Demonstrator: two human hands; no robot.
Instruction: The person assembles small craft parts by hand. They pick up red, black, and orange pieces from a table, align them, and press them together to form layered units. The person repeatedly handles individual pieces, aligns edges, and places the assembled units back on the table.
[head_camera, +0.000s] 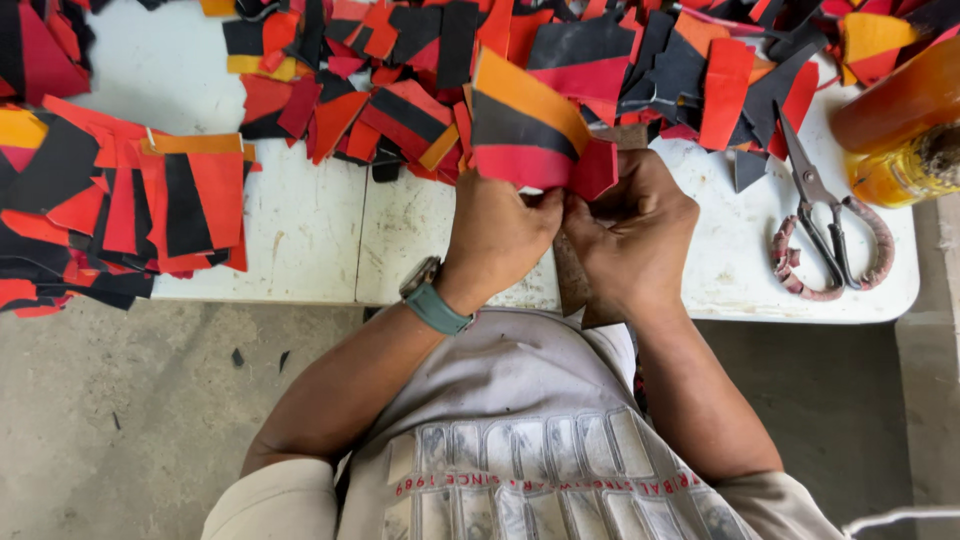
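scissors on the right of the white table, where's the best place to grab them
Probably by the cloth-wrapped loop handles of the metal scissors, coming from the near table edge: the handles lie toward the person, while the closed blades point away toward the fabric scraps.

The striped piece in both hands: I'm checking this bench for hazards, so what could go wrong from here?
The scissors lie apart from the right hand, blades pointing toward the scrap heap; a blind reach could catch them. The amber bottle sits at the white table edge and might get knocked off. The stack of pieces overhangs the table's front edge and could slide down while the left hand grips the striped piece.
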